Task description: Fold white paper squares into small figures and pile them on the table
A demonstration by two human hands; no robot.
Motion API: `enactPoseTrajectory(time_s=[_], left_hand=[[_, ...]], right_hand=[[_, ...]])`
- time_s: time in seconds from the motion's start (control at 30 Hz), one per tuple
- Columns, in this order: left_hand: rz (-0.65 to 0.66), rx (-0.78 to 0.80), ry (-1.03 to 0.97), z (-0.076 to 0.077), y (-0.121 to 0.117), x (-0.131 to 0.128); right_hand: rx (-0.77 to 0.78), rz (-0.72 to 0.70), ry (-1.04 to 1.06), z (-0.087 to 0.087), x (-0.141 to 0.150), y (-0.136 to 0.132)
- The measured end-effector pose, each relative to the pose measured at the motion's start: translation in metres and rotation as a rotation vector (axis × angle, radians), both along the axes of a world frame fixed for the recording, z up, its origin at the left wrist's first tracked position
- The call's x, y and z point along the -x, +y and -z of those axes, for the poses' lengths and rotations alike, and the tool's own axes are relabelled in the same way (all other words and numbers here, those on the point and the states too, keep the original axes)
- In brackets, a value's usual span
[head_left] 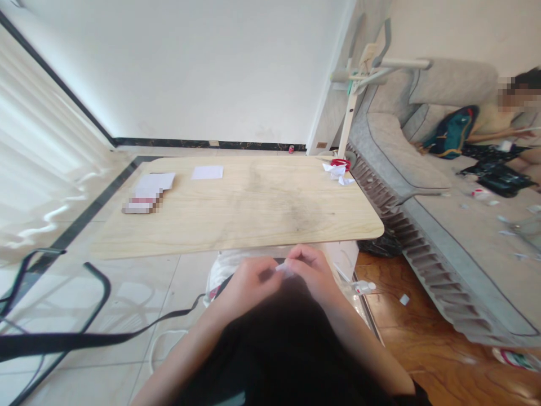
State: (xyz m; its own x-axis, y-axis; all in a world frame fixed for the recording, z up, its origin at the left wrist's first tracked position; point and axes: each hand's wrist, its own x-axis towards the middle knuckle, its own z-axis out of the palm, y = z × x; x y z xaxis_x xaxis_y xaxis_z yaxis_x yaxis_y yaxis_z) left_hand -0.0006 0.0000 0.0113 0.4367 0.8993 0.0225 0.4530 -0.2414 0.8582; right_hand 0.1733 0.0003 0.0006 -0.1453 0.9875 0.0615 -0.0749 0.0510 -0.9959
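Both my hands meet close to my body, just below the near edge of the wooden table (pixel 220 225). Between them is a small piece of white paper (pixel 285 269), mostly covered by the fingers. My left hand (pixel 256 276) pinches its left side, and my right hand (pixel 310 268) pinches it from the right. On the table's far right corner lie folded white paper pieces (pixel 336 171) beside red-handled scissors (pixel 341 164). A flat white sheet (pixel 207 172) rests near the far edge. To its left sits a stack of white paper (pixel 154 183).
A blurred-out item (pixel 141 204) lies against the paper stack. At right, a person (pixel 499 118) sits on a grey sofa (pixel 426 152) with a dark teal backpack (pixel 453 132). A white bottle (pixel 364 287) and a paper scrap (pixel 404 299) are low on the right. A black metal frame (pixel 99 293) stands at left.
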Motion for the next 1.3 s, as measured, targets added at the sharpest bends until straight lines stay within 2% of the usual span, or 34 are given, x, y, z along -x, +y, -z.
enactPoseTrajectory(time_s=[0.17, 0.4, 0.53, 0.6, 0.67, 0.73, 0.83, 0.93, 1.13, 1.3], left_hand=[[0.006, 0.122, -0.130, -0.003, -0.001, 0.000], [-0.096, 0.117, -0.207, -0.004, -0.001, -0.004], [-0.095, 0.113, -0.215, -0.001, -0.001, -0.004], [-0.100, 0.028, -0.194, 0.003, 0.000, -0.002], [-0.128, -0.173, -0.160, 0.008, 0.002, 0.002], [-0.040, -0.390, -0.096, 0.011, 0.005, 0.006], [0.035, -0.563, -0.053, 0.013, 0.008, 0.008], [-0.005, -0.610, -0.085, 0.014, 0.010, 0.008], [-0.092, -0.543, -0.106, 0.012, 0.007, 0.010], [-0.104, -0.527, -0.105, 0.010, 0.006, 0.009]], right_hand=[[0.038, -0.008, 0.065, 0.001, 0.002, -0.001], [0.018, -0.029, -0.070, -0.003, 0.001, -0.001], [0.030, -0.036, -0.099, 0.002, 0.000, 0.000], [0.074, -0.017, -0.063, 0.004, 0.000, 0.002], [0.132, 0.005, -0.004, 0.007, 0.000, 0.004], [0.181, 0.006, 0.051, 0.008, 0.000, 0.005], [0.206, -0.042, 0.066, 0.007, 0.000, 0.006], [0.163, -0.097, -0.030, 0.005, -0.001, 0.005], [-0.086, 0.040, -0.123, 0.000, -0.002, -0.002], [-0.294, 0.077, -0.237, -0.003, 0.000, -0.005]])
